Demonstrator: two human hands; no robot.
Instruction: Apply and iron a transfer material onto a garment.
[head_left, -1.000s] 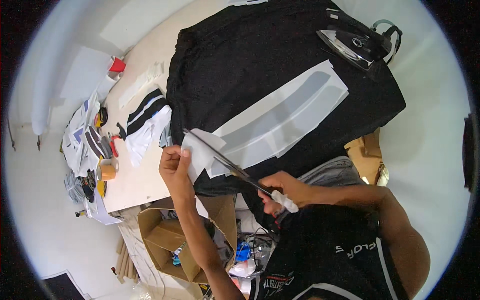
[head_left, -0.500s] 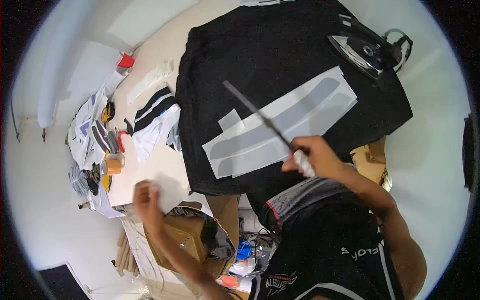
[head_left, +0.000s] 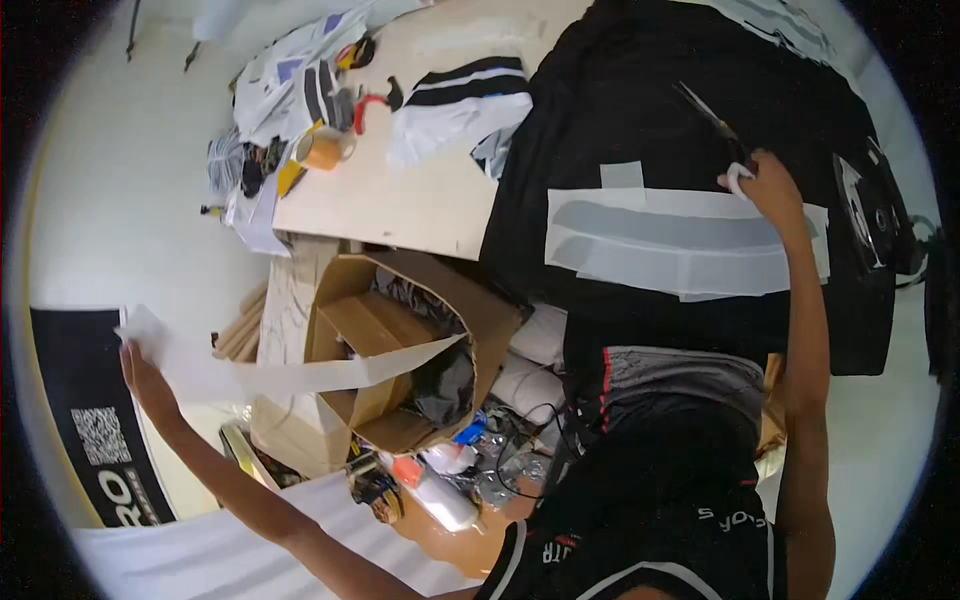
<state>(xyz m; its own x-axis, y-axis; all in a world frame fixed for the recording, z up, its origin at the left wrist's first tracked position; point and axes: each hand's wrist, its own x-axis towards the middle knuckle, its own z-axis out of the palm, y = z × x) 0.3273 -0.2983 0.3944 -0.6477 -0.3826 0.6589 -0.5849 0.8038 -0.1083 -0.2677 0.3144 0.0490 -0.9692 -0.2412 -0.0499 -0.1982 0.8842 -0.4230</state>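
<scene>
Far out past the left edge of the table (head_left: 400, 215), the left hand (head_left: 140, 365) is stretched to the side and pinches the end of a long white paper strip (head_left: 300, 375), whose other end trails across the open cardboard box (head_left: 400, 340) standing on the floor below the table's near edge. To drop the strip well, I judge the fingers should open only once its free length hangs over the box mouth, so that it falls inside rather than onto the floor clutter beside it. On the table's left corner lie papers, a roll of tape (head_left: 325, 150) and a folded black-and-white garment (head_left: 460, 105). Further right a black shirt (head_left: 680, 150) covers the table, with a white transfer sheet (head_left: 680, 245) lying flat across it near the near edge. At the sheet's upper right corner the right hand (head_left: 765, 185) is closed around the handles of long scissors (head_left: 712, 120), blades pointing away up the shirt; keeping the blades raised off the cloth seems wise. An iron (head_left: 870, 225) rests on the shirt at the right edge. Compared with half a second ago, the left hand has swung much further out and now carries the strip, while the scissors have moved from over the sheet to beyond its far edge.
</scene>
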